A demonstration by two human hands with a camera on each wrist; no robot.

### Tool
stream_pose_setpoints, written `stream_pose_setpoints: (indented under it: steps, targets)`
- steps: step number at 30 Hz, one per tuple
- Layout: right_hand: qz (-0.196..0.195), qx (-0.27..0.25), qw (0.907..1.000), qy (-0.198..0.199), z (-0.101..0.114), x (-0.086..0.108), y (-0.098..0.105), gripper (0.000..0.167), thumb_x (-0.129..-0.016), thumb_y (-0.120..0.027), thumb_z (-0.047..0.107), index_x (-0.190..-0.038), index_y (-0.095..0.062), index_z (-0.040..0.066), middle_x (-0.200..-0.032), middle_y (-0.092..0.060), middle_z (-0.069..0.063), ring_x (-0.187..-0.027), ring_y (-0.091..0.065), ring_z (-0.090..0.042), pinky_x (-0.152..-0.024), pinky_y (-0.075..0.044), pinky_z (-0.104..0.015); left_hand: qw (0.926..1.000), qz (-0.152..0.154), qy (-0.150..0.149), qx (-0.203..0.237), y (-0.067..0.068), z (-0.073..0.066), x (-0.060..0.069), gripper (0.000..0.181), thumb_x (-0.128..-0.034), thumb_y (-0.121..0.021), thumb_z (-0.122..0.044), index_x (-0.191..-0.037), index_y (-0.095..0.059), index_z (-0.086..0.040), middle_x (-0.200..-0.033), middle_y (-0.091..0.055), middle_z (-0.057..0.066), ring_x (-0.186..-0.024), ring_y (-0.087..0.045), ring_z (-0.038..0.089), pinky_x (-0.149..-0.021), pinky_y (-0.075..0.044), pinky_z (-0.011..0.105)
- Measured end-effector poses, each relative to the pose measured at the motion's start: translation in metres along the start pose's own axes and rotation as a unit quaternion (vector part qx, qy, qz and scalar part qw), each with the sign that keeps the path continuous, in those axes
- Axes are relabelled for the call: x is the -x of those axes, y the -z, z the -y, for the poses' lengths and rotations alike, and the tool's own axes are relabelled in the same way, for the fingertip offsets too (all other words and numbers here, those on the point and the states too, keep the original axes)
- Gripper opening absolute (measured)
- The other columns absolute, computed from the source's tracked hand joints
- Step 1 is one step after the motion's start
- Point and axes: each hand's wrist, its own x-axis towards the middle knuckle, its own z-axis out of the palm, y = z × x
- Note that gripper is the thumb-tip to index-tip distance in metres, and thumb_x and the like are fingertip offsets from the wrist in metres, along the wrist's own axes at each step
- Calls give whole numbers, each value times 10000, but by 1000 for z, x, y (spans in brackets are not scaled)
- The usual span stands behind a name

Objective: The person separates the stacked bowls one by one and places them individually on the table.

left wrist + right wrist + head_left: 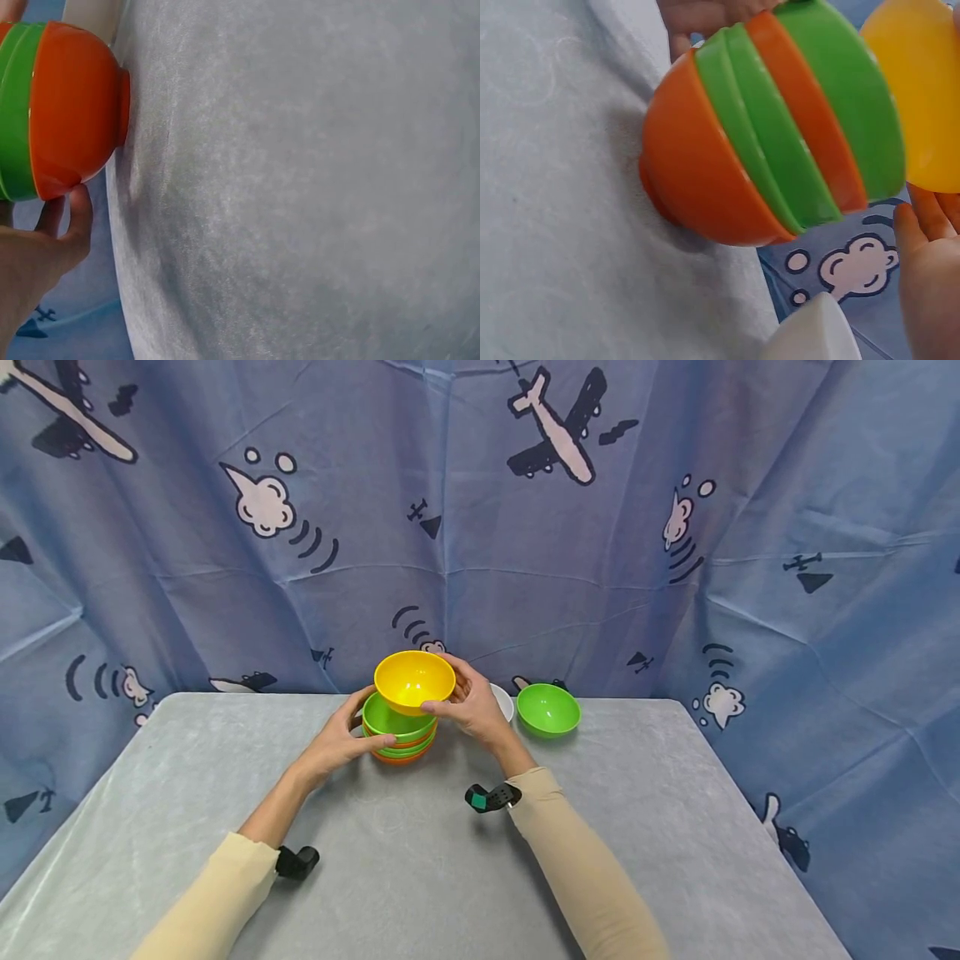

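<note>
A yellow bowl (415, 682) is pinched at its right side by my right hand (474, 703), just above a stack of nested green and orange bowls (400, 745). My left hand (339, 742) grips the stack around its left side. The right wrist view has the stack's orange bottom bowl (694, 154) on the cloth, several green and orange bowls nested in it, and the yellow bowl (922, 97) beyond the top green one. In the left wrist view, fingers of the left hand (45, 247) touch the orange bowl (75, 109).
Right of the stack, a green bowl (549, 710) stands near the back of the cloth-covered table (390, 877). A white bowl (502, 702), partly hidden by my right hand, sits between them. A blue patterned curtain (480, 527) hangs behind.
</note>
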Motion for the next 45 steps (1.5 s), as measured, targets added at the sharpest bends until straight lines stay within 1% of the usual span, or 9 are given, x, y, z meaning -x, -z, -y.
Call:
stream_pose_setpoints:
  steps: [4, 9, 11, 19, 24, 26, 31, 35, 45]
  targets:
    - [-79, -166, 9998, 119, 7, 2, 5, 768, -851, -785, -71, -1518, -411, -3, -1483, -482, -136, -1327, -481, -263, -1109, -381, -351, 10000, 49, -22, 56, 1, 1, 1, 941, -900, -802, -296, -1628, -215, -188, -1632, -235, 125, -1430, -283, 428, -1111, -288, 631]
    - [-130, -193, 9995, 231, 10, 4, 17, 956, -740, -930, 297, -1501, -436, -6, -1449, -507, -135, -1309, -494, -272, -1100, -392, -352, 9998, 47, -121, 132, 0, 1, 2, 918, -917, -782, -267, -1629, -208, -190, -1640, -225, 123, -1454, -238, 428, -1131, -242, 637]
    - [-159, -209, 9994, 224, 12, 6, 22, 1019, -693, -941, 360, -1500, -437, -7, -1443, -508, -140, -1306, -493, -276, -1100, -392, -354, 9998, 25, -142, 154, 0, 1, 2, 895, -925, -771, -262, -1626, -219, -186, -1639, -231, 126, -1458, -230, 429, -1137, -224, 641]
    - [-342, -231, 9991, 62, 19, 20, 40, 948, -750, -930, 222, -1515, -417, -1, -1461, -484, -151, -1308, -484, -282, -1094, -397, -342, 9998, -126, -77, 118, 0, 0, 3, 853, -928, -767, -283, -1613, -269, -183, -1621, -268, 138, -1450, -252, 425, -1145, -221, 627]
    - [-505, -112, 9987, 0, 19, 26, 54, 1019, -719, -936, 312, -1524, -398, -5, -1470, -469, -153, -1311, -482, -277, -1092, -398, -331, 9997, -158, -110, 139, 0, 1, 2, 843, -929, -766, -268, -1610, -276, -178, -1617, -277, 140, -1443, -266, 426, -1142, -227, 629]
    - [-548, -77, 9985, -4, 19, 29, 60, 1009, -729, -934, 295, -1528, -394, -2, -1479, -461, -152, -1323, -474, -274, -1094, -395, -332, 9997, -158, -151, 135, 0, 0, 1, 838, -929, -764, -262, -1608, -282, -177, -1613, -283, 138, -1443, -269, 420, -1142, -230, 624]
    - [-622, 75, 9980, -48, 24, 40, 77, 825, -841, -841, 34, -1536, -397, 17, -1503, -445, -135, -1347, -453, -257, -1098, -386, -322, 9996, -91, -223, 118, -1, -1, -2, 847, -926, -766, -267, -1611, -278, -162, -1614, -280, 138, -1452, -261, 400, -1150, -229, 605]
    - [-695, 292, 9971, -98, 28, 53, 94, 788, -859, -769, -89, -1540, -385, 8, -1509, -433, -152, -1345, -454, -258, -1094, -388, -307, 9997, -46, -188, 152, -2, 0, -2, 847, -930, -762, -263, -1613, -272, -157, -1616, -272, 142, -1452, -260, 408, -1152, -224, 607]
    - [-1216, 779, 9890, -326, 33, 82, 144, 780, -885, -767, -44, -1550, -363, 9, -1510, -427, -158, -1326, -475, -210, -1059, -409, -256, 9997, -48, -138, 190, -1, 2, -2, 838, -934, -758, -276, -1611, -276, -171, -1615, -275, 131, -1451, -259, 411, -1149, -220, 620]
